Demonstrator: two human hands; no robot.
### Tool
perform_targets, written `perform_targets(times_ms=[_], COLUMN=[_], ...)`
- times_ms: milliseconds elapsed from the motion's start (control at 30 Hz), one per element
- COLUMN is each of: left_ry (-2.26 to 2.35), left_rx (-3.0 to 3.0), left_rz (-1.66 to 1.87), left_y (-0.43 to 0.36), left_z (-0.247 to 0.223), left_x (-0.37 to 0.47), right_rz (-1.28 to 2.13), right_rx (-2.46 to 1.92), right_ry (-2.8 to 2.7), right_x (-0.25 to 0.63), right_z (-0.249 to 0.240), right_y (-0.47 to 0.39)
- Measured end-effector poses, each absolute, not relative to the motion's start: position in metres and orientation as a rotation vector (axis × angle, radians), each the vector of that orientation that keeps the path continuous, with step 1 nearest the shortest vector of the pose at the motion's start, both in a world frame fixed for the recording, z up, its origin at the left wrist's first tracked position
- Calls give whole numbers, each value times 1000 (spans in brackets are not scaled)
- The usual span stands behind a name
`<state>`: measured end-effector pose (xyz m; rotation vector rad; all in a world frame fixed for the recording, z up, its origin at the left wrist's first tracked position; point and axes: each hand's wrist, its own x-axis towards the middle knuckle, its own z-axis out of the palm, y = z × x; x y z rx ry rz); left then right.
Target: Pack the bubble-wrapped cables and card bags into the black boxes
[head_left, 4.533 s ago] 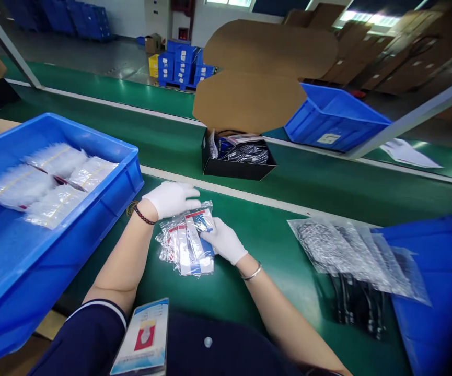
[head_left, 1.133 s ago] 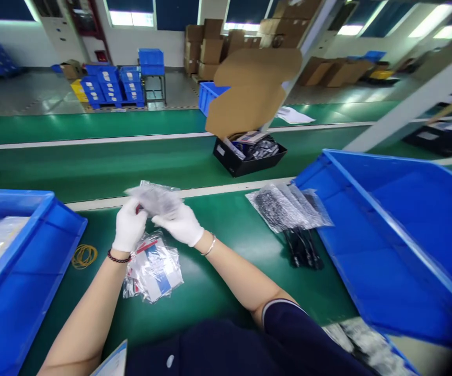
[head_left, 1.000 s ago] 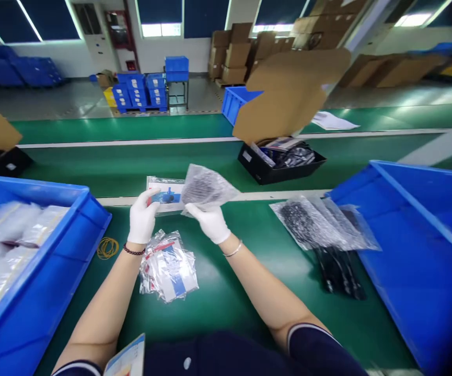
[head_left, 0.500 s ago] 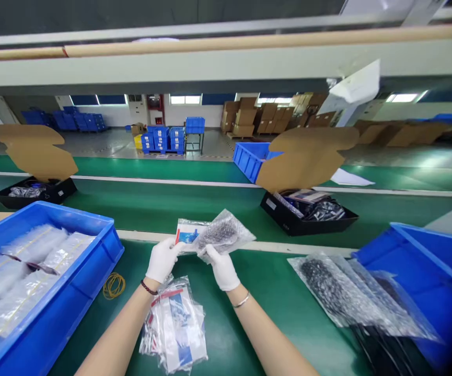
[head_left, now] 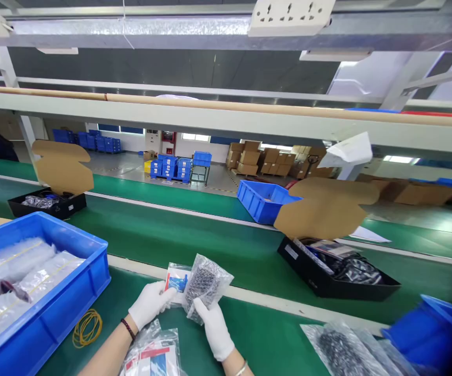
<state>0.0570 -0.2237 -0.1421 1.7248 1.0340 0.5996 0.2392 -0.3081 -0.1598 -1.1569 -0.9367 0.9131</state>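
White gloves cover both of my hands. My left hand (head_left: 150, 304) pinches a clear bag with a printed red, white and blue card (head_left: 177, 281) inside. In my right hand (head_left: 215, 329) is a bubble-wrap bag (head_left: 207, 282) with something dark in it, its left side touching the card bag. Below my hands lies a pile of similar bagged cards (head_left: 153, 357), partly cut off by the frame's bottom edge. More bubble-wrap bags (head_left: 343, 347) with dark contents rest on the green surface at the right.
At left stands a blue bin (head_left: 72, 277) holding clear packets, with yellow rubber bands (head_left: 87, 328) beside it. Open black boxes with raised cardboard lids sit on the belt, one at right (head_left: 327, 284), one far left (head_left: 59, 209). Another blue bin (head_left: 429, 331) stands at right.
The view has tilted up, so the scene sits lower and the overhead sockets show. Both hands keep their bags; the bubble-wrap bag is turned more upright.
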Motion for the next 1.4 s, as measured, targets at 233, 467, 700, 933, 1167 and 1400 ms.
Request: perform_targets(times_ms=[233,467,700,933,1167,1400], left_ry=[949,842,978,967,974,1105], left_rx=[1782,1886,1910,1930,1848,1895], left_rz=[515,532,453,437,498,377], left_y=[-235,-231,-226,-225,-229,-216], left_z=[-116,-117,-133,-128,-123,-126], left_x=[54,50,49,48,47,46], right_rz=[969,977,981,972,901,905], right_rx=[-1211,-1222,-1222,-1273,-1380,-1632], right_ry=[-996,-1038,-1040,-1033,-941,-1111], right_x=[240,242,243,242,235,261], right_z=[-144,-150,-154,-148,-143,-155], right_y=[-316,-316,-315,-315,-317,-305])
